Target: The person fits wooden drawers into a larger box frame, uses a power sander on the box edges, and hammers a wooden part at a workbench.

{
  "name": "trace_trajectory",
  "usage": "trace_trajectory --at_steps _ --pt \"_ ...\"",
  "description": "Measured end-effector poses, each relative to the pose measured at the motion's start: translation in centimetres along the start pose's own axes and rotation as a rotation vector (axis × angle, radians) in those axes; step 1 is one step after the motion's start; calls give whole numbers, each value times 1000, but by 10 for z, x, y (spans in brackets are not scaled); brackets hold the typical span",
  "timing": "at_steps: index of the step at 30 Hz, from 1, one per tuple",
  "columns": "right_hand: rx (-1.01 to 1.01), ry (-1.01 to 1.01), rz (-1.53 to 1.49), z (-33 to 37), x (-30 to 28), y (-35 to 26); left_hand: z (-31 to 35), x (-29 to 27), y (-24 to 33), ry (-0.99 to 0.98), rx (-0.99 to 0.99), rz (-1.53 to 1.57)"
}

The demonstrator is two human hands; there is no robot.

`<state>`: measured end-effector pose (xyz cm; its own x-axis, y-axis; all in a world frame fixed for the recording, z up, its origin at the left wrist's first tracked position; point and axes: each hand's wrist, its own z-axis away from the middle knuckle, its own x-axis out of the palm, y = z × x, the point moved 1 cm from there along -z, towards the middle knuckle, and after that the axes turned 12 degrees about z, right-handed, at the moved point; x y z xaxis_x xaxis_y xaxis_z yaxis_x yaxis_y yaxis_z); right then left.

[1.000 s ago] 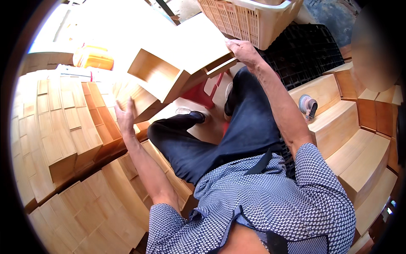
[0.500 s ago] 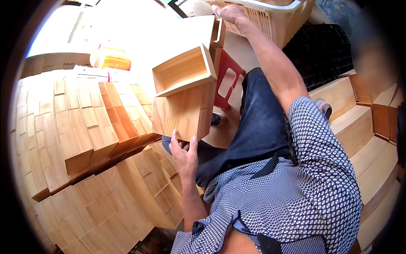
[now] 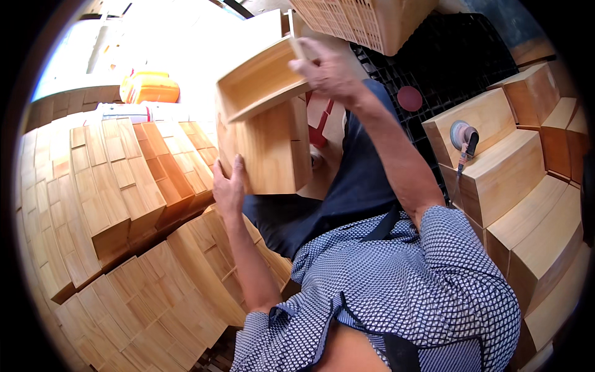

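Observation:
An open wooden drawer [image 3: 263, 77], light in colour and tilted, rests against a larger pale wooden box [image 3: 273, 152] in front of my lap. My right hand [image 3: 325, 71], a little blurred, curls over the drawer's right end wall. The left hand [image 3: 229, 189] is at the lower left edge of the larger box, thumb on its face and a finger at its side. Behind the drawer stands another wooden piece, partly washed out by bright light.
Rows of stacked wooden boxes [image 3: 111, 186] fill the left. A cream plastic basket [image 3: 347, 25] stands at the back. On the right, an orbital sander [image 3: 463, 137] lies on wooden boxes [image 3: 514, 180], beside a black pallet [image 3: 446, 56] with a dark red disc [image 3: 409, 98]. A red stool [image 3: 319, 121] shows behind.
My right hand has come back from the basket to the drawer's right end. My left hand has shifted from the box's bottom edge to its left edge. The sander and red disc now show.

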<state>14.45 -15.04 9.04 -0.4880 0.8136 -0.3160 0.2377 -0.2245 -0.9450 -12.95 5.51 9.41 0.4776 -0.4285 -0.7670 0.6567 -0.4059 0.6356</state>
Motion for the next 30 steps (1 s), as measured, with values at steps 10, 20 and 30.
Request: trace_trajectory --at_steps 10,20,30 --pt "79 558 -122 68 -92 90 61 51 21 -50 107 308" --pt "100 383 -373 49 -69 100 -14 60 7 -92 174 413" --pt "38 334 -352 4 -81 106 -26 58 0 -178 172 477"
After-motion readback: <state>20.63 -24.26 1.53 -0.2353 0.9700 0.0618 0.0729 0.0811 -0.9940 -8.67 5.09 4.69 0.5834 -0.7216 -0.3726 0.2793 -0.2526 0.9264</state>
